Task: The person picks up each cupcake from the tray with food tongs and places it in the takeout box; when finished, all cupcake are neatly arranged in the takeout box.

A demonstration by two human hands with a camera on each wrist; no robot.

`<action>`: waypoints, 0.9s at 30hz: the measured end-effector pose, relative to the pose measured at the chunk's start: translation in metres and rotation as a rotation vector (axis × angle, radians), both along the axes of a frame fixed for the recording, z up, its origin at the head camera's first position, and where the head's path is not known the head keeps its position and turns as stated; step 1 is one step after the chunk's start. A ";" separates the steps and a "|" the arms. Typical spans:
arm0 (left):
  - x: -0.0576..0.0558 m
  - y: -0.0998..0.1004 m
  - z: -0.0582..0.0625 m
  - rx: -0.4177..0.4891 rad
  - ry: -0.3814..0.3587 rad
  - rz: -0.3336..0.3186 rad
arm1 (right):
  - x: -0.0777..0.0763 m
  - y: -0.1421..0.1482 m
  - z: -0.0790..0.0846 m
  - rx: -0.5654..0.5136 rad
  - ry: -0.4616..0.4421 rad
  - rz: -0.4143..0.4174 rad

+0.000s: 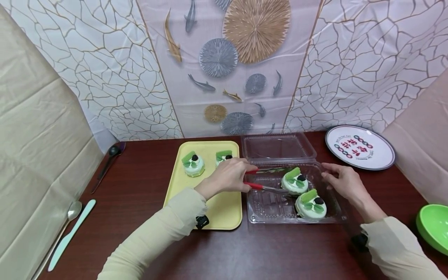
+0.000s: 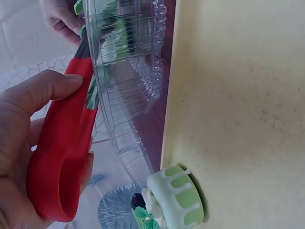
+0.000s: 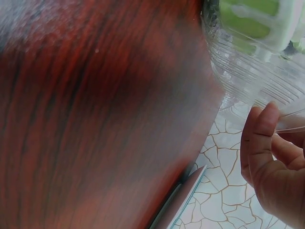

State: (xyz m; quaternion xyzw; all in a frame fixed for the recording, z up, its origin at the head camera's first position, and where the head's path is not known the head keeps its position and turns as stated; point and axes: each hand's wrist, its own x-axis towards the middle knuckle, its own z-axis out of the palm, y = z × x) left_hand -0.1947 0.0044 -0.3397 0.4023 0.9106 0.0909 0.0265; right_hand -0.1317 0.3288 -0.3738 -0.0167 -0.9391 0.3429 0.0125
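Observation:
My left hand [image 1: 227,175] grips red-handled tongs [image 1: 256,186] over the clear plastic container [image 1: 266,212]. The tongs' metal arms reach to either side of a small pale-green cake [image 1: 293,186] with a dark berry and green leaves, inside the container's right half. A similar cake [image 1: 310,210] sits just in front of it. At the container's right rim, my right hand [image 1: 344,182] pinches the edge; in the right wrist view its fingers [image 3: 262,129] lie against the outer wall. Whether the tongs' tips press on the cake is hard to tell.
Left of the container lies a yellow tray [image 1: 224,212] bearing two cakes [image 1: 193,168], one partly behind my left hand. The container's lid [image 1: 278,147] lies back. A plate [image 1: 360,147], green bowl [image 1: 434,225], pale knife [image 1: 71,235], metal spoon [image 1: 74,210] and dark spoon [image 1: 111,155] surround them.

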 end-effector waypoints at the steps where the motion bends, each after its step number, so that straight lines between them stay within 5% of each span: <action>1: 0.000 0.000 0.000 -0.004 0.003 0.002 | 0.000 0.000 0.000 0.000 0.003 -0.001; 27: 0.014 -0.006 -0.009 0.107 0.125 -0.008 | 0.000 0.001 -0.001 -0.008 0.015 -0.009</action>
